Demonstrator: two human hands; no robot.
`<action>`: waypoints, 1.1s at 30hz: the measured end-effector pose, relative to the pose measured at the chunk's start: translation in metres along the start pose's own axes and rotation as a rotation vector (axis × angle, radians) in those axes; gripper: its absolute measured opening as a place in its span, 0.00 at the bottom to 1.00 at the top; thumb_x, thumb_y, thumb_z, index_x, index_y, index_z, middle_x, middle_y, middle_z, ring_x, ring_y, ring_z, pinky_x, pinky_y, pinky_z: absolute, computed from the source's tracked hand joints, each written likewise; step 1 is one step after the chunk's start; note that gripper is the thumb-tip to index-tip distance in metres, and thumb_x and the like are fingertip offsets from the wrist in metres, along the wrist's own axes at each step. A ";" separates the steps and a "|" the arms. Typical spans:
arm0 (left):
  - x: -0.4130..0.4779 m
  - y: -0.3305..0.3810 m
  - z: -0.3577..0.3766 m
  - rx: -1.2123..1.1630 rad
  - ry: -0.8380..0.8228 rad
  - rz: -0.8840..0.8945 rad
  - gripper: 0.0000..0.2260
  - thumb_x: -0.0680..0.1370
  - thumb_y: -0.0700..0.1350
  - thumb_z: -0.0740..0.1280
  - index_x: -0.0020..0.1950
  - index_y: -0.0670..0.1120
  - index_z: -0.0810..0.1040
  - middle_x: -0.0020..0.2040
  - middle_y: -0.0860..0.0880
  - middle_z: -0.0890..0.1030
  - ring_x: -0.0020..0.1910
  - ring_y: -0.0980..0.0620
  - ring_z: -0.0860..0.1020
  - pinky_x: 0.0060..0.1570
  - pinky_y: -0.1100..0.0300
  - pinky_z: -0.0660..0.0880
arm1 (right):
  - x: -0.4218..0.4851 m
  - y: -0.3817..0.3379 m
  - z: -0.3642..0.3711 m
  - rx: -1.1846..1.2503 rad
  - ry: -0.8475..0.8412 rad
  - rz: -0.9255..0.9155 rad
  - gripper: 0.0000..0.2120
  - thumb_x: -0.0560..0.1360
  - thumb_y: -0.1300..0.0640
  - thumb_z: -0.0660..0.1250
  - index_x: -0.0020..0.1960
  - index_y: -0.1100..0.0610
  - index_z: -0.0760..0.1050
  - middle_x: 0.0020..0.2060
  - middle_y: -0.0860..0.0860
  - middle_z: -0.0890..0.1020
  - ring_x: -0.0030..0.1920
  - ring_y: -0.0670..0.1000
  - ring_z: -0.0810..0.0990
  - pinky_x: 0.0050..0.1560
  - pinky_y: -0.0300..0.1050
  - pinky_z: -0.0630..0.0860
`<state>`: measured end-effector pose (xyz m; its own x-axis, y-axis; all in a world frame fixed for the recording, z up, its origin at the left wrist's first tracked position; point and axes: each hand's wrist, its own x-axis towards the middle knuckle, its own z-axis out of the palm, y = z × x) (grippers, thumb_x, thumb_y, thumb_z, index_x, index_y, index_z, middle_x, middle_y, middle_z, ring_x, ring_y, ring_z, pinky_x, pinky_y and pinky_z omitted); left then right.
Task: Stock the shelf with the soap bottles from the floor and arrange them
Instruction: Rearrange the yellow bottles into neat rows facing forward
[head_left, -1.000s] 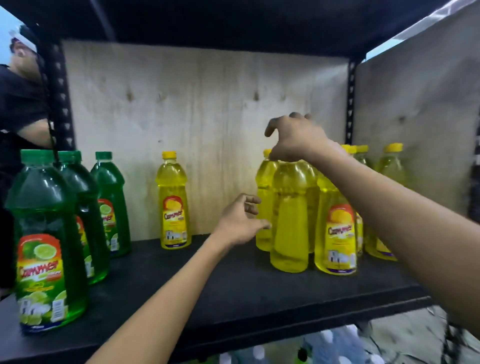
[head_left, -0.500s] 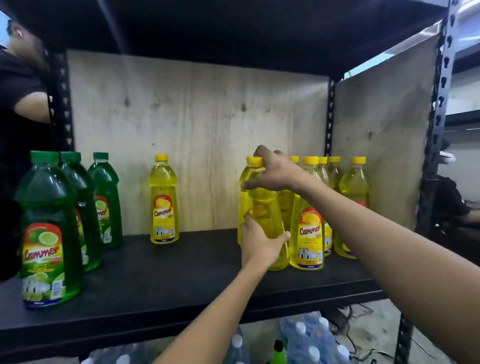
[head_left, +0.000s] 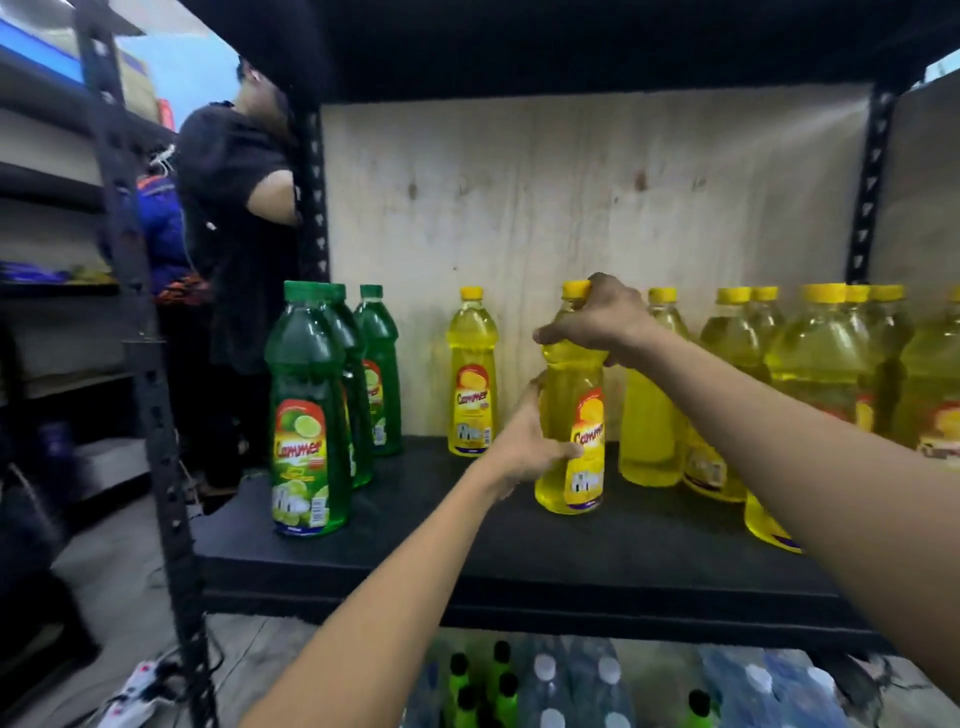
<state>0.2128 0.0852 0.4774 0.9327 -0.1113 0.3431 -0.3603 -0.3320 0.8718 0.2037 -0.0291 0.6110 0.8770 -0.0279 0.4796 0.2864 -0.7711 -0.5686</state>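
A yellow soap bottle (head_left: 574, 415) stands upright on the black shelf (head_left: 415, 551), near its middle. My right hand (head_left: 597, 319) grips its neck just under the yellow cap. My left hand (head_left: 524, 444) wraps its lower body from the left. Another yellow bottle (head_left: 471, 374) stands alone farther back left. Several yellow bottles (head_left: 810, 374) crowd the right side of the shelf. Three green soap bottles (head_left: 311, 415) stand in a row at the left end.
A person in a black shirt (head_left: 234, 218) stands left of the shelf post (head_left: 311, 197). Water bottles and green-topped bottles (head_left: 545, 680) sit below the shelf. A plywood back panel (head_left: 571, 197) closes the rear. A power strip (head_left: 140, 686) lies on the floor.
The camera view swung right to left. Both hands closed on one yellow bottle and carried it left, away from the yellow group, toward the shelf's middle.
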 end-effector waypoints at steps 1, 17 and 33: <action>-0.001 -0.007 -0.006 0.041 0.084 -0.006 0.47 0.71 0.41 0.78 0.79 0.56 0.50 0.72 0.53 0.68 0.71 0.48 0.69 0.69 0.46 0.70 | 0.005 -0.011 0.013 0.014 -0.007 0.012 0.38 0.61 0.41 0.80 0.63 0.56 0.73 0.61 0.57 0.79 0.61 0.61 0.78 0.56 0.57 0.80; 0.019 -0.066 -0.101 0.161 0.161 -0.105 0.55 0.68 0.45 0.80 0.76 0.54 0.38 0.64 0.52 0.68 0.61 0.52 0.72 0.58 0.56 0.73 | 0.053 -0.091 0.115 0.087 -0.128 0.055 0.40 0.67 0.43 0.76 0.72 0.56 0.64 0.67 0.57 0.74 0.66 0.61 0.75 0.56 0.53 0.77; -0.033 -0.026 -0.034 0.601 0.640 0.262 0.51 0.67 0.41 0.76 0.79 0.55 0.44 0.74 0.43 0.54 0.74 0.39 0.58 0.71 0.45 0.62 | -0.002 -0.042 0.032 0.083 -0.184 -0.082 0.34 0.67 0.42 0.78 0.68 0.55 0.73 0.64 0.55 0.79 0.60 0.56 0.78 0.54 0.45 0.74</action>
<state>0.1906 0.1295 0.4548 0.5706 0.2292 0.7886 -0.3225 -0.8206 0.4719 0.2022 0.0237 0.6123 0.9029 0.1557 0.4006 0.3841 -0.7105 -0.5897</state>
